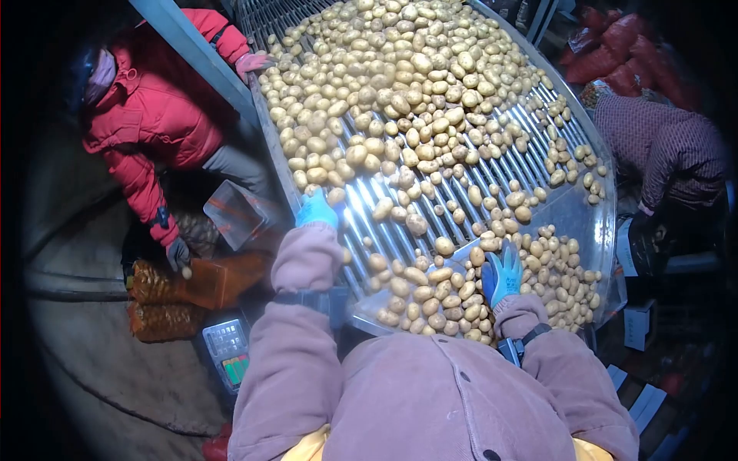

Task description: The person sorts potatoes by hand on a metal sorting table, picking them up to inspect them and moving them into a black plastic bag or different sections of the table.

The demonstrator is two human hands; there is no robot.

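Note:
My left hand (316, 210), in a light blue glove, is at the left side of the metal roller table (369, 211), right beside the potatoes (355, 155) there. Its fingers point away from me and are foreshortened; I cannot tell whether they hold anything. My right hand (503, 275), in a blue glove, has its fingers spread over the near potatoes (547, 265). A flat strip (466, 250) slants across the table just left of that hand. More potatoes (442, 290) lie on the near sheet to its left.
On the left a person in a red jacket (165, 100) rests one hand on the table's edge and reaches down to filled net bags (157, 319). A clear plastic bin (240, 215) stands nearby. At right another person (665, 150) bends over beside red sacks (626, 54).

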